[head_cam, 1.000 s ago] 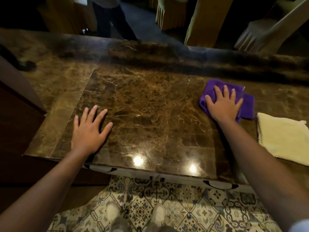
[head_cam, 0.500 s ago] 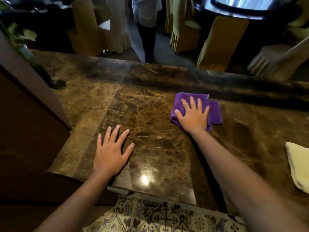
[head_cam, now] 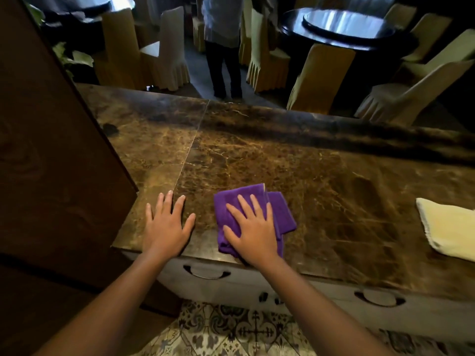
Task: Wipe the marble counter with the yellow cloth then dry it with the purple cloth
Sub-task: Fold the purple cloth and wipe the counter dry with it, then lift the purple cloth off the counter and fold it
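The purple cloth [head_cam: 257, 217] lies folded on the marble counter [head_cam: 334, 201], close to the counter's near edge and a little left of its middle. The right hand [head_cam: 253, 227] lies flat on top of the cloth, fingers spread and straight, palm pressing down rather than gripping; part of the cloth sticks out to the right of the hand and a corner shows beyond the fingertips.

Just left of the cloth, not touching it, the left hand [head_cam: 167, 224] rests open and flat on the bare stone, fingers spread, straddling a thin seam that runs away across the counter.

Far to the right of the cloth, at the picture's right edge, the yellow cloth [head_cam: 452, 229] lies spread on the counter, well apart from both hands and partly cut off by the frame.

Left of the cloth, beyond the left hand, a tall dark wooden panel [head_cam: 51, 163] stands against the counter's left end and closes off that side. Below the cloth, the counter's pale front carries two curved drawer handles [head_cam: 209, 273], and patterned floor tiles [head_cam: 231, 330] lie under it.

Beyond the cloth, past the counter's far edge, a person's legs [head_cam: 223, 65] stand in an aisle between chairs in pale pleated covers [head_cam: 316, 80]. A dark round table [head_cam: 344, 29] stands further back to the right.
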A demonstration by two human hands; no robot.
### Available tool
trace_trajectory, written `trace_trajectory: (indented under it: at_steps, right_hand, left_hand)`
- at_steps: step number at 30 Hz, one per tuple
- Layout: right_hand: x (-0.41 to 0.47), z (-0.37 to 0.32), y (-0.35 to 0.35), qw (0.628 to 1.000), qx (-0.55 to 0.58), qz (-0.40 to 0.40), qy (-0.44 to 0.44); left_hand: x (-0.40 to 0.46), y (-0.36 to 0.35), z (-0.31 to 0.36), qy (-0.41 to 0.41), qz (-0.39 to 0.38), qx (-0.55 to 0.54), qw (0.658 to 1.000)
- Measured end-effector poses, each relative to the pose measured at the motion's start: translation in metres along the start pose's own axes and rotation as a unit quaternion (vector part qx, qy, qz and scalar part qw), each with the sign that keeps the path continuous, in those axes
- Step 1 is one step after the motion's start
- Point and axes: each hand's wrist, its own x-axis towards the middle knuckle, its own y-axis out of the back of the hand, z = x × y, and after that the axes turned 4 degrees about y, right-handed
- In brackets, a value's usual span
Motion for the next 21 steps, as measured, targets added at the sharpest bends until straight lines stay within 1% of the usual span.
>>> trace_trajectory:
  at_steps: [2,5,10,12,15,16,18,20,21]
  right_hand:
    - [-0.020,-0.016,-0.002,0.999,0.027,0.033,0.016]
    - [-0.048,-0.029,-0.002,0.994,0.087,0.069,0.014]
    - [-0.091,-0.042,0.004,0.989,0.120,0.084,0.007]
    - [-0.103,-0.048,0.016,0.985,0.140,0.096,-0.012]
    - [-0.115,-0.054,0.042,0.979,0.180,0.063,-0.069]
    - [-0.120,-0.054,0.052,0.969,0.220,0.046,-0.103]
    - [-0.132,-0.051,0.070,0.928,0.335,0.033,-0.160]
    - [-0.144,-0.048,0.088,0.878,0.436,0.043,-0.194]
    - [-0.149,-0.047,0.096,0.849,0.484,0.045,-0.207]
  left_hand:
    - [-0.001,0.000,0.001,-0.002,0.009,-0.004,1.000]
    - [0.000,-0.002,-0.003,-0.009,0.004,0.000,1.000]
    - [0.001,-0.002,-0.002,-0.014,-0.014,0.008,1.000]
    - [0.001,-0.002,-0.004,-0.018,-0.018,-0.005,1.000]
    - [-0.002,0.004,-0.005,-0.024,-0.022,-0.042,0.999]
    - [-0.003,0.006,-0.004,-0.023,-0.025,-0.056,0.998]
    - [-0.010,0.012,-0.006,-0.020,-0.031,-0.111,0.993]
    - [-0.022,0.019,-0.006,-0.020,-0.039,-0.229,0.973]
    - [-0.031,0.026,-0.004,-0.026,-0.052,-0.296,0.953]
